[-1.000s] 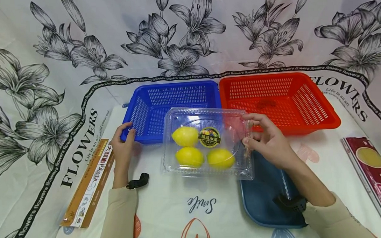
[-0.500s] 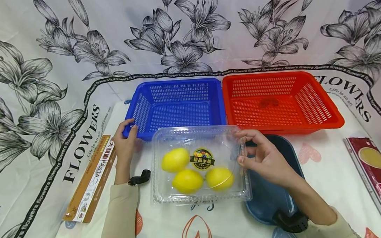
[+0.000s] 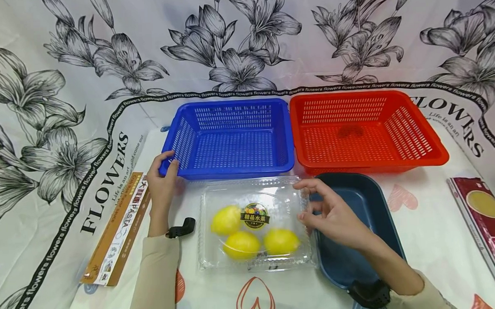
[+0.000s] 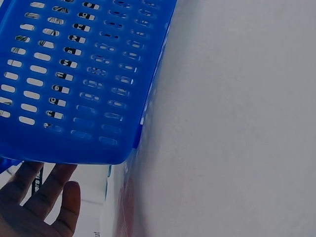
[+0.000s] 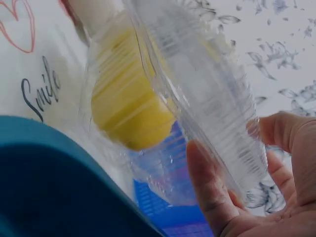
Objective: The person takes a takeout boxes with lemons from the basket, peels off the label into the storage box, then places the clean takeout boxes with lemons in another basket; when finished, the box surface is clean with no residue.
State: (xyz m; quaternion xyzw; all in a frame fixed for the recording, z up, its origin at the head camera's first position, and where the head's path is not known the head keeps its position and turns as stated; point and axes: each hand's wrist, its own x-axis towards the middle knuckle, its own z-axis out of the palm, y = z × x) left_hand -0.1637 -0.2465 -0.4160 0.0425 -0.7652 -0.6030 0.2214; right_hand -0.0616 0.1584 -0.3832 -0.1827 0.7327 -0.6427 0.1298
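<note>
In the head view my right hand [image 3: 337,217] pinches the right side of a clear plastic clamshell container [image 3: 287,194]. Inside it lie three yellow lemons [image 3: 241,245], below a round fruit label on the lid. The right wrist view shows my thumb and fingers on either side of the container's clear wall [image 5: 212,98], with one lemon [image 5: 131,98] visible through it. At the blue basket's [image 3: 236,173] left front corner, my left hand [image 3: 160,185] grips the rim. Some left fingertips pass behind that rim in the left wrist view. Whether the container touches the table cannot be told.
A red basket [image 3: 370,163] stands right of the blue one. Beside the container, under my right forearm, is a dark blue tray [image 3: 355,180]. A pasta box [image 3: 115,236] lies at the left, and a dark red package [image 3: 483,223] at the right edge.
My right hand has brought the container of lemons down and towards me, from overlapping the blue basket to in front of it. The left hand stays at the basket's corner.
</note>
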